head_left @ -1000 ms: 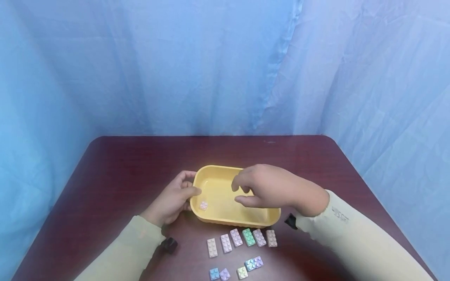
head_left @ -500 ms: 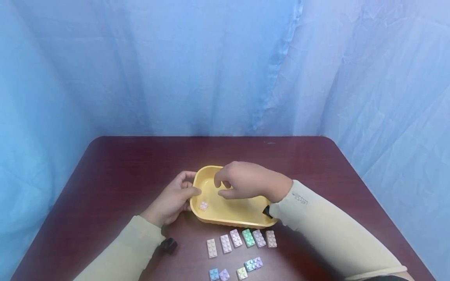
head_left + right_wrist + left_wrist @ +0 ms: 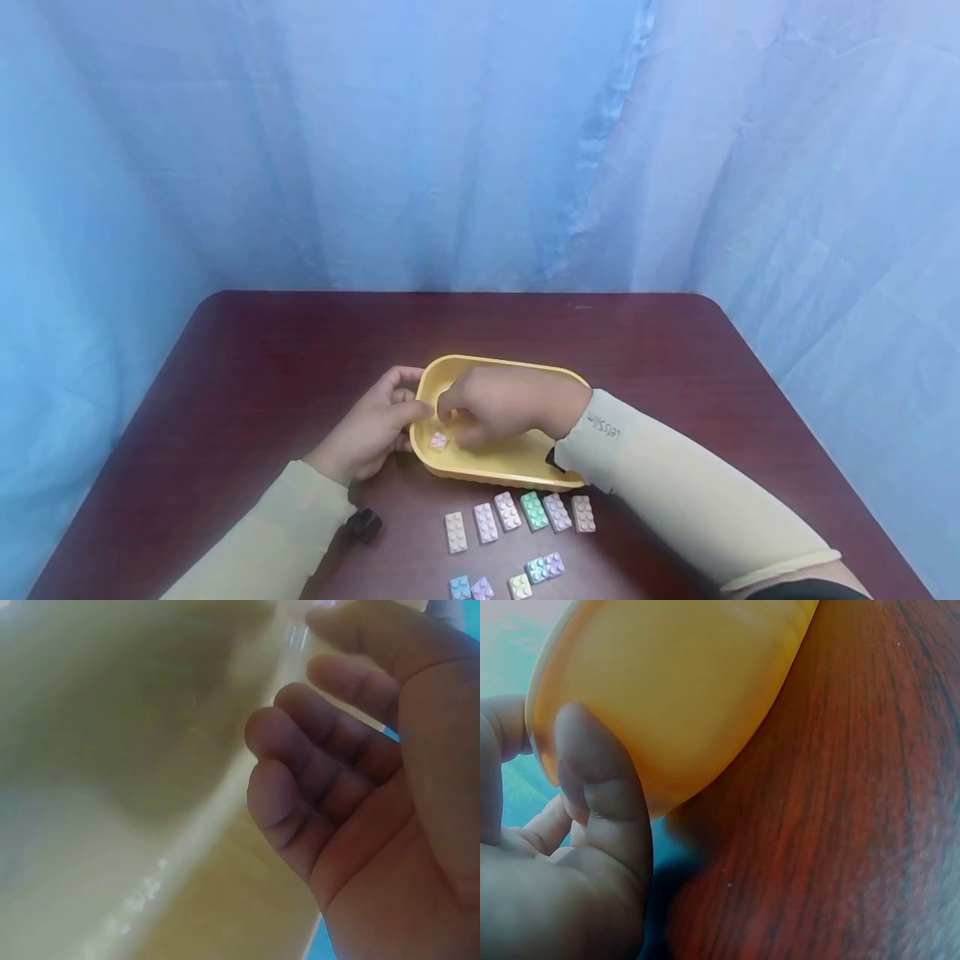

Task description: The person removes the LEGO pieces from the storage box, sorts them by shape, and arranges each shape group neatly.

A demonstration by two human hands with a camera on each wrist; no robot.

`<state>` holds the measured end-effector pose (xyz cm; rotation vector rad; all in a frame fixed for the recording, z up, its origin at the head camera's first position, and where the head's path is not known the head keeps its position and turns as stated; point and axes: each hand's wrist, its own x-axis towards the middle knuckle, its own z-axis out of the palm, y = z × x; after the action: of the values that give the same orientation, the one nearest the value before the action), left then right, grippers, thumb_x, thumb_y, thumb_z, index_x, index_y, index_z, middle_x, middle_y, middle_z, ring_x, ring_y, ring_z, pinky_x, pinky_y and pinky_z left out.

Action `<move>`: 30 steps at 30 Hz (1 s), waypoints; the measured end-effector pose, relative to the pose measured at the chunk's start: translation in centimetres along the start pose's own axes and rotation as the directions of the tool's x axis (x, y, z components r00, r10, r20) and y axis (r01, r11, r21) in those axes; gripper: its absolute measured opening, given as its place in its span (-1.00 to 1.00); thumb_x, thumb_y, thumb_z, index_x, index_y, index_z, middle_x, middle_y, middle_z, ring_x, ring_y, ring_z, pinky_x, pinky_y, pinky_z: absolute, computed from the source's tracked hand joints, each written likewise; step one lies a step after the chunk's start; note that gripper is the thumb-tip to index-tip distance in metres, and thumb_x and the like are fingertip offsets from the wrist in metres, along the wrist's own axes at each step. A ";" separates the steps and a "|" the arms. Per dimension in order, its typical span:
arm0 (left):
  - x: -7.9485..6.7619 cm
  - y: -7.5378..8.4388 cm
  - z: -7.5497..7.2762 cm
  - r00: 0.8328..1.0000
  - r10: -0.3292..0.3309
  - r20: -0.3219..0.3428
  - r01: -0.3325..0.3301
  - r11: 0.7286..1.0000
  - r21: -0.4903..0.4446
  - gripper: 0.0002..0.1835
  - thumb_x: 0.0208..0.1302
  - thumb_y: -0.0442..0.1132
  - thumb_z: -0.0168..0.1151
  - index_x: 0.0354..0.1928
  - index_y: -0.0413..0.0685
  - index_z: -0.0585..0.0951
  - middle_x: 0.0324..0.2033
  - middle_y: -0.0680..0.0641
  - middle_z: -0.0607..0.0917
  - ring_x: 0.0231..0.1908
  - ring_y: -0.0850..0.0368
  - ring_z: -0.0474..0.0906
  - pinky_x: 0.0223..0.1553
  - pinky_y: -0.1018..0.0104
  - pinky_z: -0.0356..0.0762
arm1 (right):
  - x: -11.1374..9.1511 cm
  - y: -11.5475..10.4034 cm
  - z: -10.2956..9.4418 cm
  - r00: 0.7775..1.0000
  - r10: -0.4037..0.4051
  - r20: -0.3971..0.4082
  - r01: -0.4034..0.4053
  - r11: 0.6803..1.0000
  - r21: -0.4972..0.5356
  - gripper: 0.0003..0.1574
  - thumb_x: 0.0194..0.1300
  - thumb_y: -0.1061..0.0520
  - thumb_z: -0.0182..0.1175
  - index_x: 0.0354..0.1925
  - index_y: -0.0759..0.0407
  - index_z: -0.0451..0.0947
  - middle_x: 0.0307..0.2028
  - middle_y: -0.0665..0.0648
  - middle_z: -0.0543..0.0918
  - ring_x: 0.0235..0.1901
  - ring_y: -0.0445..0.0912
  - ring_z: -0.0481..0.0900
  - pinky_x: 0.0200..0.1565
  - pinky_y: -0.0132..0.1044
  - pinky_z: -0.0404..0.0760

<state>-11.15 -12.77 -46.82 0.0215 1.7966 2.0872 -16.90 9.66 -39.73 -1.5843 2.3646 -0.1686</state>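
A yellow oblong plastic basin [image 3: 495,477] sits on the table, tilted slightly in the head view. My left hand [image 3: 367,432] grips its left end; in the left wrist view the thumb [image 3: 600,757] lies inside the wall with fingers behind. Inside the basin, near that end, lies a small pink toy brick [image 3: 438,442]. My right hand [image 3: 506,404] reaches down into the basin just right of the brick, fingers loosely bent and apart. In the right wrist view its palm [image 3: 397,855] holds nothing; a pinkish bit shows beside the thumb tip, partly cut off.
In front of the basin stands a row of several longer bricks, among them a green one [image 3: 535,510]. Nearer still lie a blue brick [image 3: 460,587], a purple brick [image 3: 482,589], a yellow brick [image 3: 520,587] and a blue-purple pair [image 3: 544,568]. Blue curtains [image 3: 450,167] surround the table.
My right hand has moved left and down into the basin, closer to the pink brick. The left hand keeps its grip on the basin's end. The bricks on the table stay put.
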 end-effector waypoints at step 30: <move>0.0 -0.2 0.3 1.000 0.014 -0.001 -0.014 1.000 0.003 -0.30 0.32 -0.43 0.28 0.50 -0.10 0.35 -0.19 -0.11 0.63 -0.38 0.07 0.67 -0.46 0.35 0.71 | 0.9 -0.5 2.2 0.995 0.103 0.016 -0.104 0.968 0.229 -0.83 0.39 0.01 0.55 -0.09 -0.05 0.79 -0.49 -0.22 0.62 -0.47 -0.40 0.50 -0.32 -0.48 0.54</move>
<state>-10.99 -12.48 -46.95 0.0332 1.8057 2.0940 -16.13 8.75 -41.87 -1.3501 2.3218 -0.4003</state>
